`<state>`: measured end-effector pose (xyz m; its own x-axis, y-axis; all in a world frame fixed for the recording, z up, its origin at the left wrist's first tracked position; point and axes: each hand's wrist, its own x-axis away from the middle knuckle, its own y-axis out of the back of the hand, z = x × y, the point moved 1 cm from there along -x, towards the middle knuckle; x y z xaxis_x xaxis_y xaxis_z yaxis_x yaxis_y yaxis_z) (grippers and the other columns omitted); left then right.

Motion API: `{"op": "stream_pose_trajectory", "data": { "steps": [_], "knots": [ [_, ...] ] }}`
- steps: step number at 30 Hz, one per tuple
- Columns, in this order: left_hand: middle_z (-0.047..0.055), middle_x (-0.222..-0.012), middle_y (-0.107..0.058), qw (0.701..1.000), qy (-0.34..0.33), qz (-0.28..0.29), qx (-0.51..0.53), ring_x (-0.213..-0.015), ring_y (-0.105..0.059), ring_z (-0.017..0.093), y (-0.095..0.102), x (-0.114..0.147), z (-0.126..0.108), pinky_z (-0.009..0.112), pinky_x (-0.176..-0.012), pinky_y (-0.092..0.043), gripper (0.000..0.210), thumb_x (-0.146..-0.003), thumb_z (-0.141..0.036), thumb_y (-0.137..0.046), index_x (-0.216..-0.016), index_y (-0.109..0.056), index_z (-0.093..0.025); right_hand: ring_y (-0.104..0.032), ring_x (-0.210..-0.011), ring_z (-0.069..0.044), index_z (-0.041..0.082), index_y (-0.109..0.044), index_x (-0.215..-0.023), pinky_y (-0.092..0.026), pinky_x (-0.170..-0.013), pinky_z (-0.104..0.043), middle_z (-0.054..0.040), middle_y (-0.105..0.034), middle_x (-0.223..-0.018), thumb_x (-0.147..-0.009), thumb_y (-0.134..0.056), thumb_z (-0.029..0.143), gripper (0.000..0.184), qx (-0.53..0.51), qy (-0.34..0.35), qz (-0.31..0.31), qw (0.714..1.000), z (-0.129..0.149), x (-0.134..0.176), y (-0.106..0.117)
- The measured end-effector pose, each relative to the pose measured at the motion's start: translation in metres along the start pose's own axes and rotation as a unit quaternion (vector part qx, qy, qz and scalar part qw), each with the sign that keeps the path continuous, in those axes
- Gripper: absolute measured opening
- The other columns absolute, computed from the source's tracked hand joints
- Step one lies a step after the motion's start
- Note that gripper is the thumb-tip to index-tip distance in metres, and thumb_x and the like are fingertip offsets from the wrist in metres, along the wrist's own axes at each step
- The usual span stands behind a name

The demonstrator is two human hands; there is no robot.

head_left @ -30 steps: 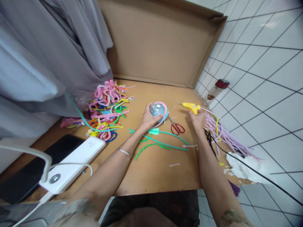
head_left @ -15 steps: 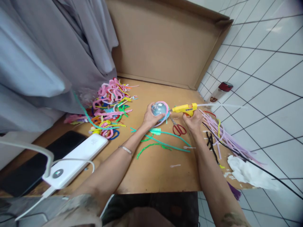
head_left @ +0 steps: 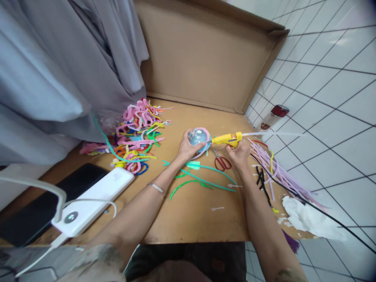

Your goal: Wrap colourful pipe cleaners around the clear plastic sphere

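My left hand (head_left: 188, 147) is closed around a clear ball (head_left: 197, 135) with pink and pale blue pipe cleaners along its right rim. In my right hand (head_left: 238, 152) is a yellow glue gun (head_left: 226, 138), gripped by its handle, with a long glue stick (head_left: 273, 134) out of its back. The gun's nozzle meets the ball's right edge, or comes very close to it; I cannot tell which. Red-handled scissors (head_left: 222, 163) lie just below the gun. Teal pipe cleaners (head_left: 210, 181) and green ones (head_left: 182, 185) lie in front of the ball.
At left is a tangled heap of colourful pipe cleaners (head_left: 141, 117), then a white power bank (head_left: 96, 199) and a black slab (head_left: 49, 207). Lilac pipe cleaners (head_left: 282, 168), a black cable (head_left: 311, 207), white tissue (head_left: 308, 217) and a red-lidded jar (head_left: 273, 117) are at right. A cardboard panel (head_left: 205, 55) stands behind.
The glue gun has tilted a little, its rear end lower, and its nozzle has shifted slightly down along the ball's right edge. My left hand keeps its hold on the ball.
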<state>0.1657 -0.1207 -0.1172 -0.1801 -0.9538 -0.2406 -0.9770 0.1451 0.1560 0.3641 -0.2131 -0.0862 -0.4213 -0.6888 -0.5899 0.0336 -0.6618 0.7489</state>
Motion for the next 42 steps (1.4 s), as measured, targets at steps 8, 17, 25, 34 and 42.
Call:
{"op": "stream_pose_trajectory", "data": {
  "steps": [8,17,25,34,42],
  "knots": [
    [0.015,-0.139,-0.057,1.0,0.003,0.0,-0.004,-0.129,-0.056,0.028,-0.0001,-0.0008,-0.001,0.042,-0.113,-0.041,0.079,-0.062,-0.029,-0.083,-0.132,-0.048,-0.018,-0.061,-0.084,-0.026,0.02,-0.056,-0.083,-0.046,-0.077,-0.036,-0.0113,-0.065,-0.086,-0.074,-0.052,0.035,0.018,0.01,0.013,-0.002,1.0,0.0007,0.0011,0.0003],
    [0.014,-0.139,-0.057,1.0,-0.008,0.003,0.005,-0.129,-0.056,0.029,0.0002,-0.0008,0.0022,0.043,-0.113,-0.041,0.079,-0.062,-0.03,-0.083,-0.132,-0.049,-0.019,-0.061,-0.085,-0.027,0.02,-0.057,-0.085,-0.046,-0.078,-0.037,-0.0113,-0.064,-0.088,-0.075,-0.052,0.032,0.017,0.017,0.025,0.0,1.0,0.0012,0.002,0.0005],
    [0.014,-0.139,-0.058,1.0,0.009,-0.002,-0.001,-0.128,-0.057,0.03,0.0004,-0.0017,0.0028,0.043,-0.112,-0.042,0.082,-0.061,-0.03,-0.084,-0.134,-0.049,-0.02,-0.06,-0.086,-0.028,0.02,-0.056,-0.087,-0.046,-0.08,-0.037,-0.0114,-0.064,-0.09,-0.075,-0.052,0.031,0.016,0.013,0.016,0.001,1.0,0.0032,0.0029,0.0027],
    [0.014,-0.136,-0.06,1.0,-0.002,0.002,-0.001,-0.126,-0.058,0.029,0.0023,-0.0002,-0.0012,0.044,-0.111,-0.043,0.079,-0.061,-0.03,-0.083,-0.133,-0.051,-0.019,-0.061,-0.086,-0.027,0.019,-0.059,-0.088,-0.046,-0.078,-0.036,-0.0123,-0.066,-0.092,-0.075,-0.051,0.034,0.021,0.002,-0.005,-0.002,1.0,0.001,0.002,0.0012],
    [0.015,-0.137,-0.059,1.0,0.006,0.001,0.002,-0.127,-0.057,0.03,0.0024,-0.0005,-0.0008,0.043,-0.112,-0.042,0.08,-0.062,-0.031,-0.083,-0.133,-0.05,-0.019,-0.062,-0.086,-0.027,0.019,-0.059,-0.089,-0.046,-0.079,-0.037,-0.012,-0.066,-0.091,-0.076,-0.052,0.033,0.02,0.02,-0.005,0.006,1.0,0.0003,0.0026,-0.0023]
  ]
}}
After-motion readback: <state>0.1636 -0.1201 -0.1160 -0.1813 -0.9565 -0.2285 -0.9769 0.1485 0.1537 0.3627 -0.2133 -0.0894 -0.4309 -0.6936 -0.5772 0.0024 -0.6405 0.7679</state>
